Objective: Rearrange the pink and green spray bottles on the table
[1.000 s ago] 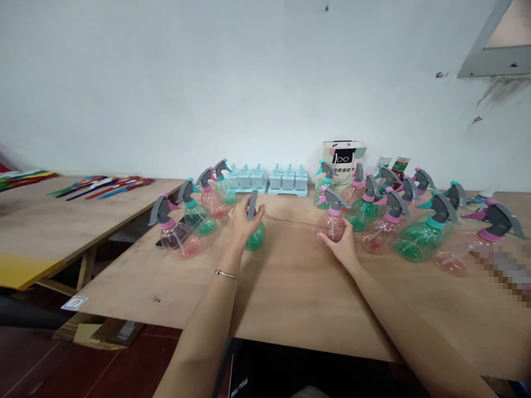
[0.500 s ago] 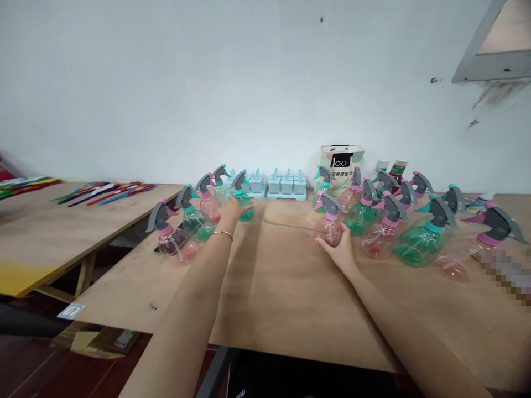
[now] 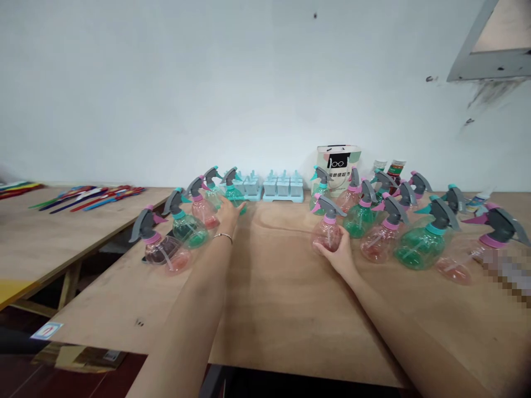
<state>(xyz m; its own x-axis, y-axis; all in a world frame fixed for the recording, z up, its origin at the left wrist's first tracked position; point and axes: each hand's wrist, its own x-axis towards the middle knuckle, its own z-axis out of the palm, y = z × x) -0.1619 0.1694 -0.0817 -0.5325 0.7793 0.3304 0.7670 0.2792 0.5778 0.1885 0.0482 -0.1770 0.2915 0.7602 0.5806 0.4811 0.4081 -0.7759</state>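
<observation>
My left hand (image 3: 227,213) reaches far across the plywood table (image 3: 282,298) and grips a green spray bottle (image 3: 233,190) with a grey trigger, at the back end of a diagonal row of spray bottles. My right hand (image 3: 338,251) wraps around the base of a pink spray bottle (image 3: 327,226) with a grey and pink trigger head. That bottle stands just left of a crowd of green and pink spray bottles (image 3: 415,232).
Light blue ice-pop moulds (image 3: 269,185) and a printed carton (image 3: 338,163) stand by the wall. A lower side table (image 3: 45,237) at left carries coloured sticks (image 3: 87,196). A gap lies between the two tables. A blurred patch covers the far right.
My left hand carried the green bottle from the table's middle back and left to the far end of the left row. My right hand stayed on the pink bottle. The view shifted slightly right.
</observation>
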